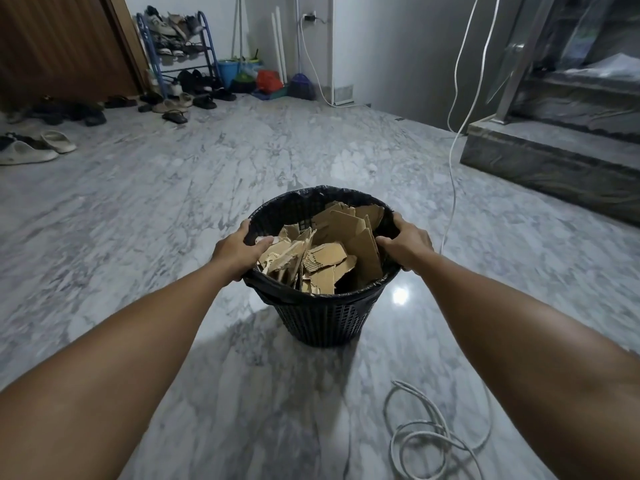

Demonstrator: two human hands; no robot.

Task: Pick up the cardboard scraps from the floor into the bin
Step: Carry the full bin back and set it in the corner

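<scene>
A black lattice bin (325, 320) lined with a black bag stands on the marble floor in the middle of the view. Several brown cardboard scraps (329, 254) fill it almost to the rim. My left hand (239, 251) grips the bin's left rim, fingers curled over the edge. Opposite it, my right hand (405, 244) grips the right rim the same way. I see no loose scraps on the floor around the bin.
A coiled white cable (426, 434) lies on the floor at the near right, and another white cable (453, 188) hangs down right of the bin. Stone steps (554, 164) rise at the right. Shoes, sandals (31, 150) and a shoe rack (180, 50) line the far left.
</scene>
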